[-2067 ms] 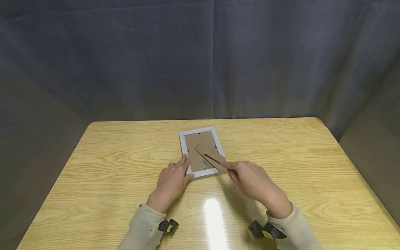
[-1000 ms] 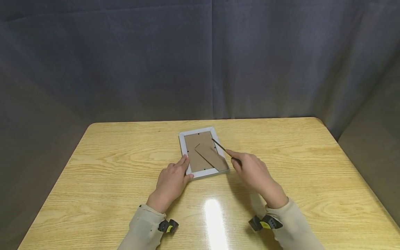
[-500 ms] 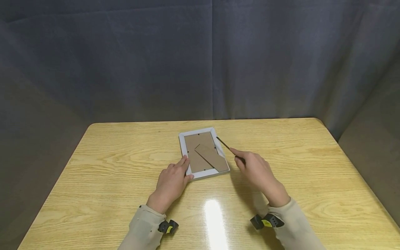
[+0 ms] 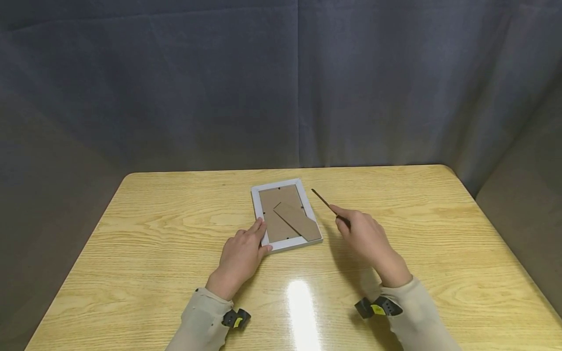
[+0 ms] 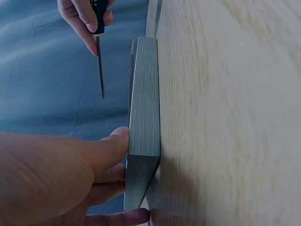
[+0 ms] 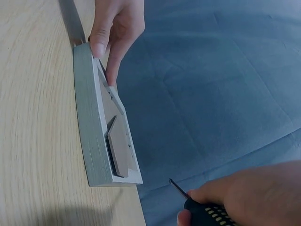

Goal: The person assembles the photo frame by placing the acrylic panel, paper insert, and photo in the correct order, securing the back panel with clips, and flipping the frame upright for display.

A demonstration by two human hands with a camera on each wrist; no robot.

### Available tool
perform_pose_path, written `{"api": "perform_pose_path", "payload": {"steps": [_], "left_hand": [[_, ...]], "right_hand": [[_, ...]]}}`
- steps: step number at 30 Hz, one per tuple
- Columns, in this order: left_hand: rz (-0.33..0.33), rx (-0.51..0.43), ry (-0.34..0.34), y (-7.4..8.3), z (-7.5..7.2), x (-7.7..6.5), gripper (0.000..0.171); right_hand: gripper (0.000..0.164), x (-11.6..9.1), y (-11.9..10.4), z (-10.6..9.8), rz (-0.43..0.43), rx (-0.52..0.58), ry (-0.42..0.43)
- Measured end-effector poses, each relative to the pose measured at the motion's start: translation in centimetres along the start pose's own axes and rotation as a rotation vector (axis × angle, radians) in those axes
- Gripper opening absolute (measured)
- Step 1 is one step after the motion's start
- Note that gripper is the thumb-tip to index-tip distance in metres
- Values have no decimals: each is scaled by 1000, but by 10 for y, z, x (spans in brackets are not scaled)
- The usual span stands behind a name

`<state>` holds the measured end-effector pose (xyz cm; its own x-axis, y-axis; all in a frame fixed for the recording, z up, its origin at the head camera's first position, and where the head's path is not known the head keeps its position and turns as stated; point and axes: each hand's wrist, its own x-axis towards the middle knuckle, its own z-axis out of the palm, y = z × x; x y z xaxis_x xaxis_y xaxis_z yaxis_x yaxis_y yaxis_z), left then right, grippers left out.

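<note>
A pale grey picture frame (image 4: 285, 194) lies back side up on the table, slightly turned. Its brown backing board carries a stand leg (image 4: 300, 223) set at a slant, and small dark tabs sit along the inner edges. My left hand (image 4: 240, 257) grips the frame's near left corner, thumb at the near side and fingers along the left side. To the right of the frame, my right hand (image 4: 364, 238) holds a screwdriver (image 4: 322, 198), its tip raised, pointing up-left and apart from the frame. The right wrist view shows its dark, yellow-dotted handle (image 6: 209, 213).
The frame rests on a light wood-grain table (image 4: 153, 234) with rounded far corners. Dark grey-blue curtains (image 4: 210, 97) hang behind it and at both sides. A black wrist strap (image 4: 237, 318) is on each beige sleeve.
My right hand has drawn the screwdriver from over the stand leg rightward past the frame's right edge. The left hand and frame have stayed in place.
</note>
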<state>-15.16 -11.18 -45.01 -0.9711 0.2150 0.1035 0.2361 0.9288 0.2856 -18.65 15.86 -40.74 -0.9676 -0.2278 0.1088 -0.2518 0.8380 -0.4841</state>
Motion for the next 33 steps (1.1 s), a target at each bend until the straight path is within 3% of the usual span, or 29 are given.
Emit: {"api": "perform_pose_path", "payload": {"steps": [9, 33], "left_hand": [[1, 3, -3, 1, -1, 0, 61], [5, 1, 0, 0, -1, -1, 62]], "right_hand": [[42, 1, 6, -2, 10, -3, 46], [47, 6, 21, 0, 90, -10, 63]]}}
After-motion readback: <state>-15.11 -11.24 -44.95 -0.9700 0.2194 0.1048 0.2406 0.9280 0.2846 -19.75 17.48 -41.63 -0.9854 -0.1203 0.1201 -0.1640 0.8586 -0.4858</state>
